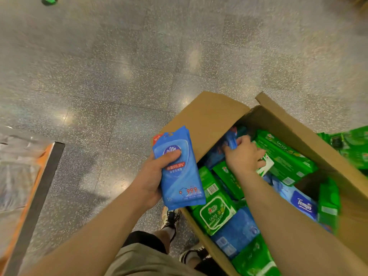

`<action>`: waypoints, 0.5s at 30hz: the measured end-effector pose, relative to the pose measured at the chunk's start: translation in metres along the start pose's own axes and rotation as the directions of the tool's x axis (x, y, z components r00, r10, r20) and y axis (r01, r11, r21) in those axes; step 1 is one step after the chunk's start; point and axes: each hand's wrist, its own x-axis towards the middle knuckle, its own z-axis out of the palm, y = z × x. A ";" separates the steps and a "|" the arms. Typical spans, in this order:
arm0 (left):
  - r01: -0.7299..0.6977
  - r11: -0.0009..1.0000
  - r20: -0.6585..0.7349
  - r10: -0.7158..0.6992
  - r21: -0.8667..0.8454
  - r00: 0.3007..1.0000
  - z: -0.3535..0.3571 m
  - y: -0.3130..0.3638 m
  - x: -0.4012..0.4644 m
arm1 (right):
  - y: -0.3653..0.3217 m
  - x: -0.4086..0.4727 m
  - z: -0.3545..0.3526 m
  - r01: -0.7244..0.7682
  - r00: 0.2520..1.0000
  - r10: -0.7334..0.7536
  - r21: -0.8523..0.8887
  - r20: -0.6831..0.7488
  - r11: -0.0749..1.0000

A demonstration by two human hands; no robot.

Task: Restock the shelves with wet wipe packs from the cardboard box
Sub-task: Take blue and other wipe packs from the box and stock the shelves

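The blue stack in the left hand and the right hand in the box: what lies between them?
Head view: the cardboard box's near flap and green wet wipe packs.

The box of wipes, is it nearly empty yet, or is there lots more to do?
Lots more. The cardboard box still holds many green packs and blue ones. In hand: the left hand holds a stack of blue packs outside the box, and the right hand is inside, gripping another blue pack. No shelf is in view, so what's already stocked can't be told.

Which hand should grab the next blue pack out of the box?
Right hand: already inside the cardboard box, fingers curled on a blue pack. Left hand is full, holding blue packs.
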 end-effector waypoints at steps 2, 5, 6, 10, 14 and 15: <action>-0.002 1.000 0.010 0.002 0.010 1.000 0.005 0.001 -0.004 | 0.004 -0.009 -0.002 -0.017 0.999 0.021 0.119 -0.035 0.993; 0.002 0.999 0.026 -0.003 0.038 1.000 0.012 0.000 -0.008 | 0.014 -0.022 -0.015 0.011 0.994 0.023 0.307 -0.105 0.952; 0.005 0.999 0.029 -0.007 0.052 1.000 0.013 0.000 -0.009 | 0.017 -0.029 -0.023 0.032 0.992 0.020 0.404 -0.124 0.914; 0.026 0.997 0.043 -0.029 0.072 0.999 0.020 -0.002 -0.015 | 0.027 -0.059 -0.063 0.056 0.982 0.105 0.776 -0.156 0.628; 0.008 0.999 0.076 -0.012 0.049 0.997 0.025 -0.003 -0.024 | 0.041 -0.081 -0.099 0.037 0.992 0.104 0.968 -0.064 0.249; -0.001 0.999 0.081 -0.003 0.048 0.997 0.025 -0.003 -0.026 | 0.044 -0.087 -0.108 0.027 0.995 0.087 0.983 -0.043 0.181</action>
